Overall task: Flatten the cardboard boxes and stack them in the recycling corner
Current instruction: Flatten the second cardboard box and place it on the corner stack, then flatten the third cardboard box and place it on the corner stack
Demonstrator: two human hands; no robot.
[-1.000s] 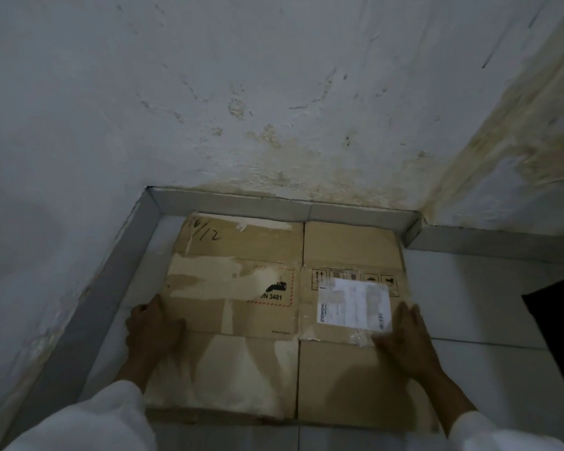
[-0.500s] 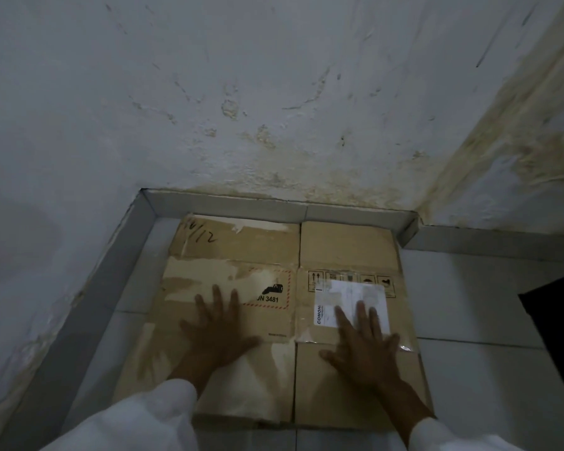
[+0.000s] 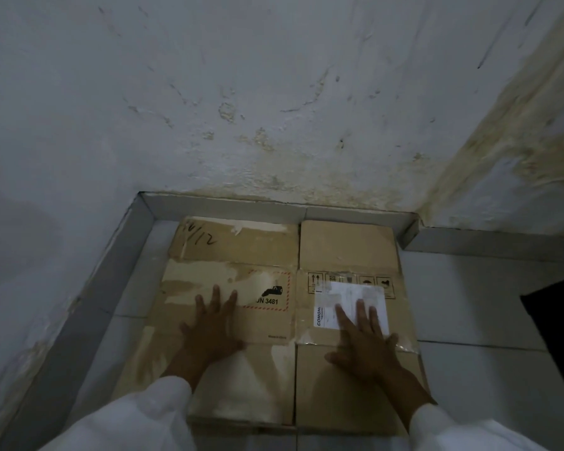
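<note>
A flattened brown cardboard box (image 3: 345, 249) lies on the tiled floor, pushed into the corner of two stained walls. It carries a red-hatched "UN 3481" label (image 3: 271, 292) on its left half and a white shipping label (image 3: 336, 297) on its right half. My left hand (image 3: 210, 327) lies flat on the left half, fingers spread, palm down. On the right half my right hand (image 3: 363, 343) rests the same way, fingertips over the white label. Neither hand holds anything. Another cardboard edge shows just under the near edge.
Grey skirting (image 3: 118, 265) lines the left and back walls (image 3: 241, 109). A wall step juts out at the right (image 3: 411, 232). White floor tiles (image 3: 485, 369) stretch to the right, and a dark object (image 3: 557, 317) sits at the right edge.
One second ago my hands gripped the box's left and right edges. They moved onto its top face and now lie flat there, slightly farther forward than half a second ago.
</note>
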